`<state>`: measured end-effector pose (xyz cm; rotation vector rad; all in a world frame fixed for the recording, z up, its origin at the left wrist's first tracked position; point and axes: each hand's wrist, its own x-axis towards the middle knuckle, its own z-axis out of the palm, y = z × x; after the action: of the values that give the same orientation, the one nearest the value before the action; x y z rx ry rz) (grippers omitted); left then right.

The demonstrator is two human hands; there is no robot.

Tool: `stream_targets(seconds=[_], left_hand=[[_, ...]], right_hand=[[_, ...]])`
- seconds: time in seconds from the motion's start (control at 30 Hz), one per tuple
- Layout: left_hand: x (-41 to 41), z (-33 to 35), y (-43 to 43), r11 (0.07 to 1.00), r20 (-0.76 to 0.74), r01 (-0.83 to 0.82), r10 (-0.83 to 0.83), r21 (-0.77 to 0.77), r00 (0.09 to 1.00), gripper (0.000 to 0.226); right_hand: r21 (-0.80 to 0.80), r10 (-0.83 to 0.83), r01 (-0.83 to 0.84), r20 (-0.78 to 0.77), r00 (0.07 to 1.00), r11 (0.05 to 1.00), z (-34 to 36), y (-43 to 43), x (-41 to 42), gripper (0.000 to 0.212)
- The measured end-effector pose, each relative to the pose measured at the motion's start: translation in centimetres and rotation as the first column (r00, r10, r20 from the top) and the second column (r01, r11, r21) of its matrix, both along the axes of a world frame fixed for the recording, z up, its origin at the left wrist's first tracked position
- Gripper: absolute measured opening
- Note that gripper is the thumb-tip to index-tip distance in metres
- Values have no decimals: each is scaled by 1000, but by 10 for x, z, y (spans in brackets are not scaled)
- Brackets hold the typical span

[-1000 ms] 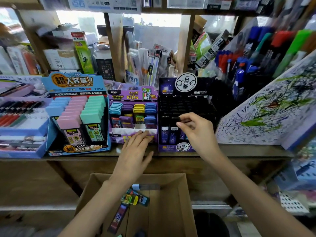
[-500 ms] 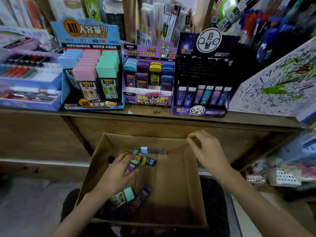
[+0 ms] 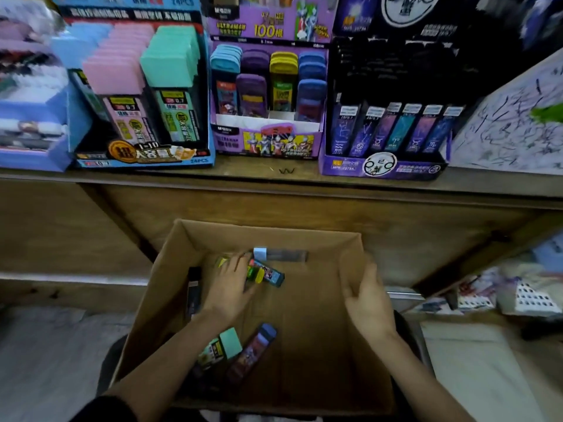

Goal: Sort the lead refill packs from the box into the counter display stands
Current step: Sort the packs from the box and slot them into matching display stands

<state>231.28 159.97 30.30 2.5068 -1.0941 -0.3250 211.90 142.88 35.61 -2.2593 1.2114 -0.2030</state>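
An open cardboard box sits low in front of the wooden counter. Several lead refill packs lie inside: a blue-capped clear pack, a yellow and blue pack, a black pack, a mint-capped pack and a purple pack. My left hand reaches into the box, its fingers spread over the packs at the far side. My right hand holds nothing and hovers by the box's right wall, fingers relaxed. On the counter stand a blue display stand, a purple display stand and a dark display stand.
The wooden counter edge runs across above the box. A scribbled test board leans at the right, and a blue pen tray sits at the left. Loose packaged goods lie on a low shelf to the right.
Both hands came down from the counter stands into the box. My left hand has shifted from the near packs to the far ones. My right hand has dropped from the far rim to the right wall.
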Motion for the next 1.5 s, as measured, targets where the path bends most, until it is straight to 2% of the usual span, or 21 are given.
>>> stream_targets(seconds=[0.07, 0.13, 0.3, 0.37, 0.6, 0.83, 0.93, 1.0, 1.1, 1.17, 1.27, 1.4, 1.5], left_hand=[[3, -2, -21, 993, 118, 114, -117, 38, 986, 60], [3, -5, -38, 982, 185, 176, -186, 69, 965, 59], [3, -14, -55, 979, 241, 137, -171, 150, 955, 44], [2, -21, -51, 975, 207, 128, -165, 183, 964, 42], [-7, -47, -15, 912, 79, 127, -170, 390, 982, 66], [-30, -38, 17, 858, -111, 267, -243, 439, 964, 75], [-32, -21, 32, 858, -243, 342, -264, 384, 934, 72], [-29, -11, 44, 890, -287, 343, -259, 299, 922, 76], [-15, -1, 62, 937, -241, 275, -222, 214, 945, 86], [-1, 2, 71, 948, -208, 223, -177, 226, 962, 86], [11, 1, 81, 939, -271, 214, -139, 271, 953, 71], [9, -4, 80, 941, -238, 191, -125, 280, 963, 61], [8, -8, 73, 925, -217, 187, -119, 330, 969, 59]], right_hand=[[-9, 7, -7, 10, 1000, 1000, -2, -1, -1, 42], [-6, -1, 1, 13, 1000, 1000, -4, -1, 0, 47], [-18, -11, 11, -7, 1000, 1000, -4, -1, 0, 56], [-26, -6, 6, -3, 1000, 1000, -4, -1, -1, 57], [-37, 20, -20, -1, 1000, 999, -5, -1, -1, 60], [-64, 23, -24, -10, 1000, 998, -3, 1, -3, 58], [-49, 15, -15, -15, 1000, 999, -1, 2, -4, 58], [-150, 34, -42, -53, 998, 988, 1, 6, -5, 58], [-414, 238, -242, -62, 969, 878, 3, 19, 2, 54], [-335, 445, -443, -74, 892, 832, 2, 28, 18, 52], [-3, 673, -681, -148, 725, 732, -11, 38, 55, 59], [217, 782, -762, -315, 537, 610, -32, 41, 98, 78], [263, 768, -735, -375, 520, 626, -41, 38, 113, 84]])
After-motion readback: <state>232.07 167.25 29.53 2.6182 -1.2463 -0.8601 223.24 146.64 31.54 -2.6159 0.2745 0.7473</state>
